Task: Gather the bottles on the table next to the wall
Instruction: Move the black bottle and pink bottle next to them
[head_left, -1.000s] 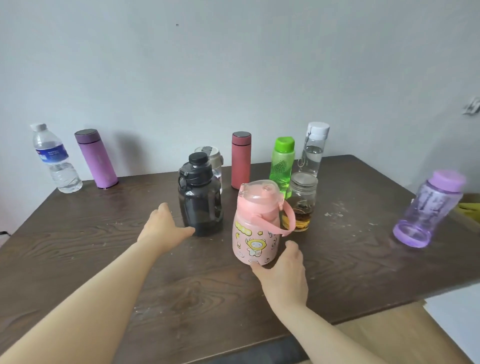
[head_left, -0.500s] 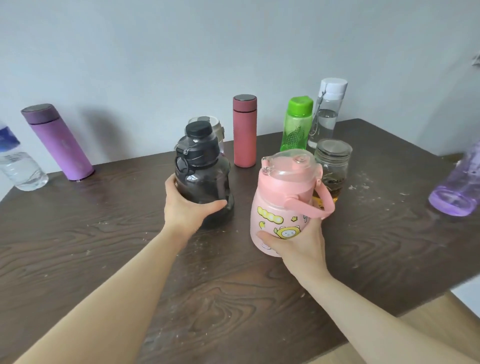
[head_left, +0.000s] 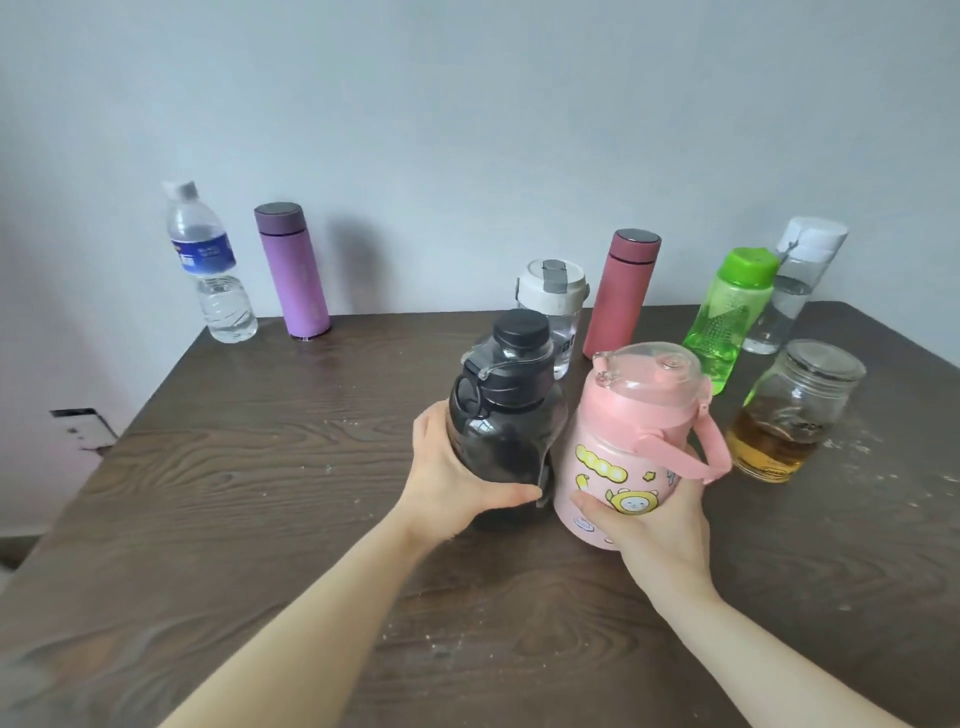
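My left hand (head_left: 452, 480) grips the smoky black jug (head_left: 501, 415) around its lower body. My right hand (head_left: 657, 525) grips the pink cartoon jug (head_left: 631, 441) from below. The two jugs are side by side, almost touching, in the middle of the dark wooden table (head_left: 260, 493). Along the wall stand a clear water bottle (head_left: 210, 265), a purple flask (head_left: 293, 270), a white-lidded clear bottle (head_left: 553, 306), a red flask (head_left: 621, 293), a green bottle (head_left: 727, 317) and a white-capped clear bottle (head_left: 789, 291). A glass jar (head_left: 792, 410) with amber liquid stands right of the pink jug.
The grey wall (head_left: 467, 130) runs behind the table's far edge. The table's left edge (head_left: 104, 431) drops off beside a pale pink wall. White crumbs speckle the wood near the jar.
Both hands went from reaching toward the jugs to gripping them. The view has swung left, so the purple bottle at the right edge is out of frame.
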